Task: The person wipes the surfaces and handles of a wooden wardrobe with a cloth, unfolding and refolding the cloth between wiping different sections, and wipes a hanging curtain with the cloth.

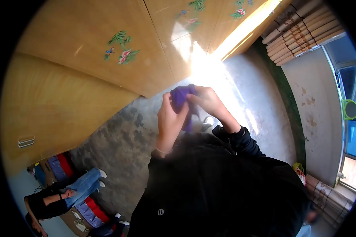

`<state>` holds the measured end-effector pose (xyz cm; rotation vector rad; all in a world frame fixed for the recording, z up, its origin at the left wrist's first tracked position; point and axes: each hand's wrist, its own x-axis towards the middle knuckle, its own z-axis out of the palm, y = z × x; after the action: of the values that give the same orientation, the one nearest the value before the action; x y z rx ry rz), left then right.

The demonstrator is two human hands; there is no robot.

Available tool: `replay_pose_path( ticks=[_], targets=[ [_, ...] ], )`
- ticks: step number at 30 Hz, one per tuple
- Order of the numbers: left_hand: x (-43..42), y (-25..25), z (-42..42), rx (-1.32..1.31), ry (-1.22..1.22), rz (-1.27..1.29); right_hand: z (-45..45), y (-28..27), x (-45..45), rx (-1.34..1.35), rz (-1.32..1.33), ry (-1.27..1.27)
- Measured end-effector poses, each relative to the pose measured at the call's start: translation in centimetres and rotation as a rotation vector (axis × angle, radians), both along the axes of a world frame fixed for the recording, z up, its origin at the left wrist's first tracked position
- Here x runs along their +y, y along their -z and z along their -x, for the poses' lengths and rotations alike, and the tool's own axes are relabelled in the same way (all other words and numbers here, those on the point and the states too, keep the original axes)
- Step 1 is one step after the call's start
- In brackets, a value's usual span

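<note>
A piece of purple cloth is held up in front of my body, bunched at the top, with a narrow end hanging down. My left hand grips it from the left, thumb against its front. From the right, my right hand pinches its upper edge between thumb and fingers. What kind of cloth item it is, I cannot make out. Black sleeves cover both of my forearms partway.
Wooden wardrobe doors with painted flowers stand ahead. Sunlight falls on the concrete floor. A seated person in jeans is at lower left. Curtains, a window and a green-framed mirror are on the right.
</note>
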<state>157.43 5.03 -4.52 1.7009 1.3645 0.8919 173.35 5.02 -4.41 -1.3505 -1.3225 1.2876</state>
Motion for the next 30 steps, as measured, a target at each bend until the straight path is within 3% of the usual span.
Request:
replay_pose_path(
  ticks=[4, 6, 11, 12, 13, 14, 16, 18, 20, 23, 25, 26, 27, 30],
  targets=[
    [0.2, 0.9, 1.4, 0.128, -0.032, -0.269, 1.7, 1.4, 0.1, -0.077, -0.054, 0.067],
    [0.4, 0.7, 2.1, 0.116, 0.036, -0.167, 2.5, 1.0, 0.0, -0.119, 0.043, -0.005],
    [2.6, 1.7, 5.3, 0.045, 0.057, -0.022, 3.8, 0.2, 0.5, -0.148, -0.106, -0.063],
    [3.3, 1.7, 6.3, 0.031, 0.040, 0.029, 3.6, 0.0, 0.7, -0.014, -0.056, -0.056],
    [4.0, 2.0, 7.1, -0.091, -0.043, -0.066, 3.4, -0.2, 1.0, 0.120, -0.010, -0.051],
    [4.5, 2.0, 8.6, -0.110, -0.085, 0.034, 3.2, -0.4, 1.4, 0.116, -0.018, -0.056],
    [6.3, 6.8, 13.1, -0.544, -0.142, 0.340, 2.7, -0.4, 2.0, 0.076, -0.118, 0.138],
    [7.2, 7.2, 16.0, -1.121, -0.218, 0.517, 2.0, -0.3, 2.7, -0.073, -0.014, 0.251],
    [7.1, 5.3, 18.0, -1.375, -0.304, 0.635, 1.1, 1.2, 3.1, -0.231, -0.025, 0.262],
    [7.0, 4.5, 19.8, -1.320, -0.405, 0.583, 0.8, 2.0, 3.2, -0.384, -0.010, 0.223],
    [6.8, 4.8, 20.7, -0.990, -0.437, 0.398, 0.5, 4.3, 4.1, -0.522, -0.004, 0.241],
    [6.6, 4.5, 20.3, -0.894, -0.578, 0.344, 0.7, 4.9, 4.8, -0.617, 0.005, 0.273],
    [6.8, 3.8, 20.1, -0.880, -0.550, 0.275, 0.9, 4.6, 5.7, -0.748, 0.023, 0.243],
    [8.2, 6.0, 22.0, -0.790, -0.579, 0.357, 0.6, 4.6, 9.0, -0.593, -0.112, 0.267]
  ],
)
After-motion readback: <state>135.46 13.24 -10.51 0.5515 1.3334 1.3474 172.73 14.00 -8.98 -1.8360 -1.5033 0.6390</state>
